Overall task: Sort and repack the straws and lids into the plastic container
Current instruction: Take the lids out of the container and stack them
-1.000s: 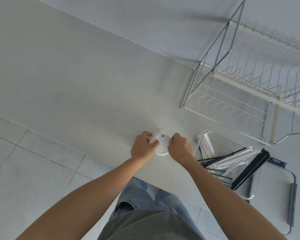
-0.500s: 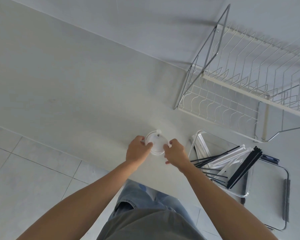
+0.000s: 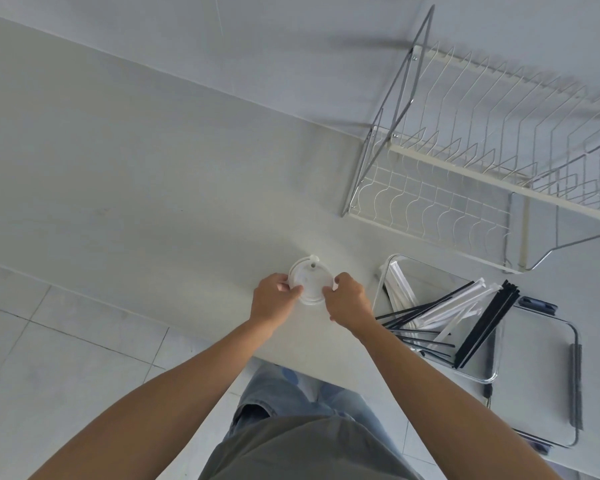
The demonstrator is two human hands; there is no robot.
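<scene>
From the head camera, both bare hands are meeting over a pale countertop, pinching a stack of round white lids between them. The left hand is gripping the stack's left edge with thumb and fingertips, and the right hand is closing on its right edge in the same way; the lids are resting on the counter, with a small tab sticking out at the far rim. Just to the right of the right wrist, a clear plastic container is sitting on the counter, holding a loose jumble of straws: thin black ones and white paper-wrapped ones are lying crosswise, several poking out over its rim. A flat clear container lid with a dark clip is lying just beside it, farther right. Behind the container, a wire dish rack is standing against the wall
</scene>
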